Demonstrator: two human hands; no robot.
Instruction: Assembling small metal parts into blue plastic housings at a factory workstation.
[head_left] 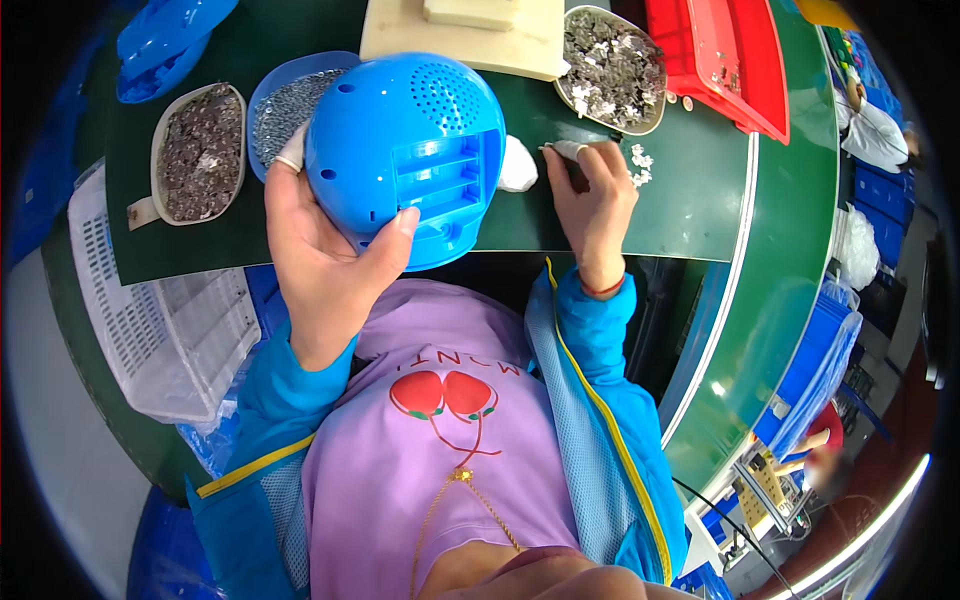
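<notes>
My left hand (pixel 315 240) grips a round blue plastic shell (pixel 405 150) with a perforated patch and a ribbed rectangular recess, held just above the near edge of the dark green mat (pixel 690 200). My right hand (pixel 592 195) rests on the mat to the right of the shell, its taped fingertips pressed down next to a few small silvery metal pieces (pixel 638 165). Whether it pinches one I cannot tell. A small white lump (pixel 517 165) lies between the shell and that hand.
An oval dish of dark small parts (pixel 200 150) and a blue bowl of screws (pixel 285 105) stand at left. An oval dish of silvery pieces (pixel 612 68), a red bin (pixel 720 60), a cream board (pixel 460 40) lie behind. A white crate (pixel 160 320) sits at lower left.
</notes>
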